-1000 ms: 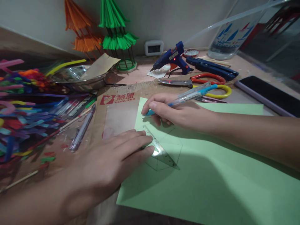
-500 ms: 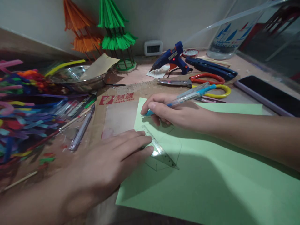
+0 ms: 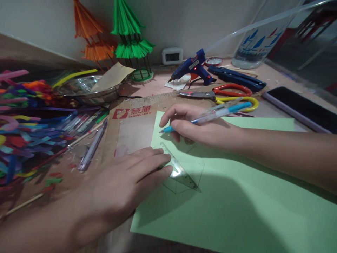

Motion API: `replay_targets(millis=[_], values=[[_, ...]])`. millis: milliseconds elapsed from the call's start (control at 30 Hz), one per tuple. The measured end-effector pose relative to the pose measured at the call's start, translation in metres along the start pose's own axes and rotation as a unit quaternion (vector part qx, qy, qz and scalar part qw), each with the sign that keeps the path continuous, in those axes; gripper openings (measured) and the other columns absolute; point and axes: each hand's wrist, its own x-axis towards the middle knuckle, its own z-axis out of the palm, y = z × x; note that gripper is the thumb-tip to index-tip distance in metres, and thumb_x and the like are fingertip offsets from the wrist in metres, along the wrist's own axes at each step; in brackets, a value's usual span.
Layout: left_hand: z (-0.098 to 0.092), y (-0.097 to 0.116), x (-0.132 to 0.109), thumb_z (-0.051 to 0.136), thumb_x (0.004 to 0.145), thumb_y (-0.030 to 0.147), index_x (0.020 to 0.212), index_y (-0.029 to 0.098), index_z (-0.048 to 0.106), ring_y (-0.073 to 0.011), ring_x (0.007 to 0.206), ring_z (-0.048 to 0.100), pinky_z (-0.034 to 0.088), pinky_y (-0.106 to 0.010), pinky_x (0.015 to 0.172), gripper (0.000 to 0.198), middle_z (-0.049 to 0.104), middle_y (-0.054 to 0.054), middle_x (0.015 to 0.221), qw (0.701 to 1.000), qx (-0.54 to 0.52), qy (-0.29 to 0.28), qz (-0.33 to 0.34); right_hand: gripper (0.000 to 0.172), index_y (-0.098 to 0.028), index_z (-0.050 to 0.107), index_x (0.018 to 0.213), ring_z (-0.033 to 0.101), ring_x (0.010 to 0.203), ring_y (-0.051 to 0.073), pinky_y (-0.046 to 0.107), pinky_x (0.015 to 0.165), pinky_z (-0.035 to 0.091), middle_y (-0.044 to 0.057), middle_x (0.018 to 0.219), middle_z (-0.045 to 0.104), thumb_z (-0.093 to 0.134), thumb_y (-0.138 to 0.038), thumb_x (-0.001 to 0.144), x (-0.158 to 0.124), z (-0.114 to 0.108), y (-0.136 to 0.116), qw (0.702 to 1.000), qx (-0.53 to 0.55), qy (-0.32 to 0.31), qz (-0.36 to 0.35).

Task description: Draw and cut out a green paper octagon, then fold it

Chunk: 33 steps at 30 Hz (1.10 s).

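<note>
Blue pen (image 3: 221, 111) grasped in right hand (image 3: 195, 127), tip near ten-o'clock corner of green paper (image 3: 263, 218); set square (image 3: 182, 171), at tip's five o'clock, overlaid by flattened, unclenched left hand (image 3: 134, 175).

The light is dim, greying the wall (image 3: 205, 26) and leaving the top right corner murky. A paler patch brightens the desk (image 3: 158, 80) left of the glue gun (image 3: 193, 67), whose red lamp glows. Soft shadows from the hands (image 3: 131, 174) and a broader one darken the paper (image 3: 237, 200); glare whitens the ruler (image 3: 181, 171). The left forearm blurs, and wide-angle distortion stretches the phone (image 3: 302, 107).
</note>
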Motion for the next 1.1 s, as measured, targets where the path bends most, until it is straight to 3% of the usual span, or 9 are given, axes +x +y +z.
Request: replay_targets(millis=[100,300,533,767,933,1100], values=[[0.0002,0.0008,0.0004,0.046,0.106,0.055,0.136,0.041,0.067,-0.0290,0.127,0.066,0.052,-0.048,0.112,0.039,0.070,0.003,0.139,1.000,0.000,0.002,-0.004,0.004,-0.017,0.057,0.090,0.050,0.062,0.009,0.023,0.056,0.038,-0.003,0.075,0.060,0.057,-0.013,0.091,0.0011,0.0009,0.0016,1.000,0.009,0.010,-0.014],[0.0014,0.0013,0.0000,0.045,0.105,0.057,0.134,0.042,0.068,-0.0293,0.123,0.068,0.055,-0.049,0.108,0.040,0.071,0.003,0.137,1.000,0.002,-0.001,-0.017,0.022,-0.020,0.052,0.081,0.048,0.062,0.010,0.024,0.056,0.035,-0.005,0.071,0.054,0.069,-0.029,0.092,-0.0011,0.0019,0.0047,0.999,0.015,0.010,-0.030],[0.0043,-0.0003,-0.0014,0.047,0.105,0.056,0.132,0.044,0.067,-0.0287,0.122,0.069,0.055,-0.048,0.108,0.036,0.070,0.006,0.137,1.000,0.000,0.020,-0.004,0.029,-0.021,0.045,0.072,0.042,0.060,0.010,0.026,0.056,0.029,-0.006,0.065,0.046,0.064,-0.029,0.093,-0.0021,0.0029,0.0006,0.996,-0.067,0.004,-0.051],[0.0057,0.0037,0.0017,0.045,0.107,0.054,0.122,0.040,0.070,-0.0246,0.113,0.072,0.062,-0.036,0.092,0.032,0.075,0.004,0.126,0.999,-0.009,0.037,0.027,0.026,-0.022,0.045,0.071,0.041,0.060,0.010,0.028,0.056,0.026,-0.006,0.062,0.045,0.059,-0.026,0.091,0.0005,0.0057,0.0000,0.995,-0.097,0.008,-0.036],[0.0052,0.0049,0.0021,0.044,0.107,0.056,0.122,0.041,0.069,-0.0267,0.114,0.072,0.061,-0.041,0.095,0.033,0.074,0.004,0.127,0.999,0.009,0.045,0.028,0.026,-0.022,0.044,0.070,0.040,0.059,0.010,0.028,0.056,0.026,-0.006,0.063,0.045,0.057,-0.026,0.091,0.0019,0.0070,0.0007,0.995,-0.094,0.006,-0.043],[0.0027,0.0082,0.0030,0.043,0.107,0.053,0.116,0.038,0.072,-0.0241,0.107,0.073,0.062,-0.036,0.089,0.034,0.077,0.003,0.118,0.998,-0.020,0.040,0.040,0.026,-0.022,0.043,0.071,0.040,0.059,0.010,0.028,0.057,0.026,-0.006,0.063,0.045,0.057,-0.027,0.092,0.0019,0.0074,-0.0002,0.995,-0.095,0.004,-0.036]])
